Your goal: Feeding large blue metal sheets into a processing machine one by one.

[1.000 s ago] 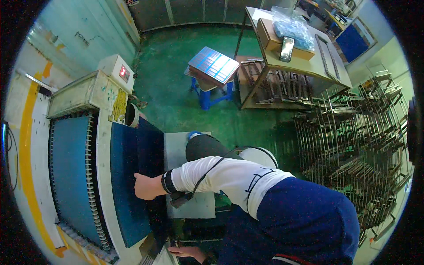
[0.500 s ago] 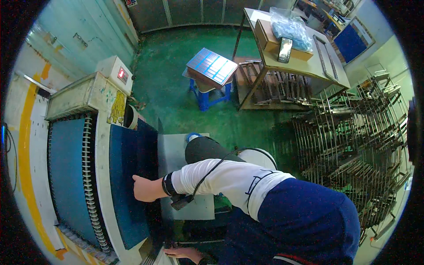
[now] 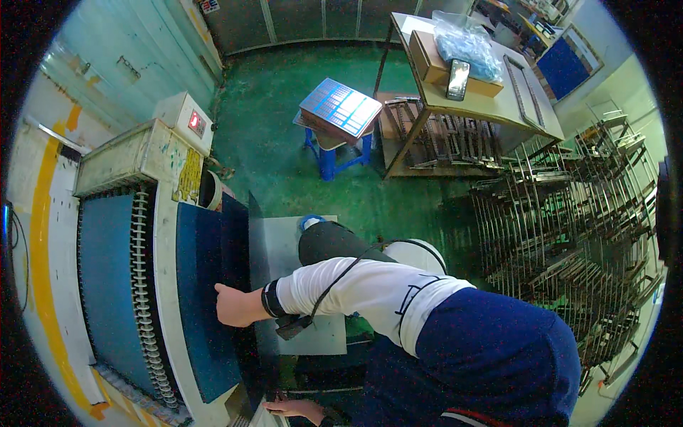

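The dark blue panel is set lengthwise alongside the machine. Its middle is overlapped by the curled right hand; the left hand is placed beyond its near end. Neither grip can be told.

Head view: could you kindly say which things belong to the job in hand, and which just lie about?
Likely in the job:
dark blue panel, by the right hand
white-framed machine beside it

Likely just lying about:
phone
plastic bag
cardboard box
metal racks
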Demonstrator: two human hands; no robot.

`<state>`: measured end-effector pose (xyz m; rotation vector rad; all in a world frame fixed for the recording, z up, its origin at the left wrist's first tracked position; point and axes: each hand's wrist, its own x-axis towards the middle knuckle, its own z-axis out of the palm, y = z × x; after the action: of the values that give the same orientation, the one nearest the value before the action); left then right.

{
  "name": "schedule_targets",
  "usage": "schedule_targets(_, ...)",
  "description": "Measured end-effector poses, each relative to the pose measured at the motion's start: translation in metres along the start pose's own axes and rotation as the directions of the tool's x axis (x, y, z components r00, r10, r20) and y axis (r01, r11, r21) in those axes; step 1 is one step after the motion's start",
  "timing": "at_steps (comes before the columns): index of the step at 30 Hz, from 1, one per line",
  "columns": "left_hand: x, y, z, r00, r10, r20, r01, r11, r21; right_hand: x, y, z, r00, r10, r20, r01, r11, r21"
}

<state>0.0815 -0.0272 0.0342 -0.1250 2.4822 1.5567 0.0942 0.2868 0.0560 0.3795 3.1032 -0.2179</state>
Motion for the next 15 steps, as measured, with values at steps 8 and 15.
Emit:
schedule_targets(8,-0.001,0.002,-0.003,0.998,0.048,-0.038,-0.049,0.998,-0.035,-0.006,-0.004,-0.023,0.999,-0.022,0.028,0.021,0.999,0.033)
schedule_targets(15,0.069,-0.101,-0.032,0.966,0.244,0.084,-0.254,0.956,0.144,-0.012,-0.002,-0.036,0.999,-0.004,0.054,0.002,1.0,0.03)
